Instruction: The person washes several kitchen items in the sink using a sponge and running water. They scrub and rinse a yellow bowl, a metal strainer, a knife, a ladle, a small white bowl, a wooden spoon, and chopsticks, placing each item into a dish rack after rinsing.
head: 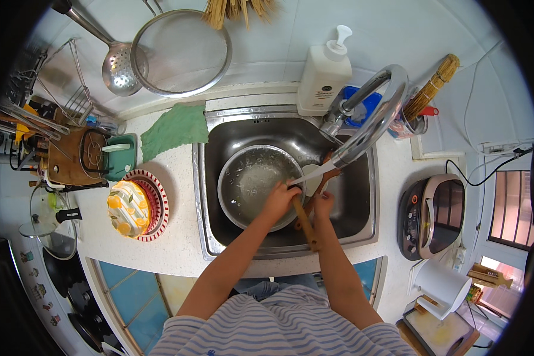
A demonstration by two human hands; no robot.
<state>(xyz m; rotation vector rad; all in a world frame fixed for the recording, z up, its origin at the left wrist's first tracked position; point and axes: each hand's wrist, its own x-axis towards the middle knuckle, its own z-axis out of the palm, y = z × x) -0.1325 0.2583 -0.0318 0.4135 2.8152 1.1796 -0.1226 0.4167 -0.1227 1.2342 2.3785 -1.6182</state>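
Observation:
Water runs from the chrome faucet (365, 129) into the steel sink (356, 222). My left hand (282, 200) is closed around a utensil with a wooden handle (305, 224), under the stream and over the right side of a round metal basin (249, 187) holding water. Just right of it, my right hand (324, 204) is beside a reddish-brown wooden utensil (328, 175); its fingers are partly hidden, so whether it grips that utensil is unclear. A white bowl (312, 178) lies behind the hands, partly covered by the wooden utensil.
A green cloth (175, 131) lies left of the sink, near stacked striped bowls (160, 204). A white pump bottle (325, 75) and a blue container (360, 107) stand behind. To the right is a black countertop appliance (434, 218). A skimmer (122, 66) and a mesh strainer (182, 53) hang on the wall.

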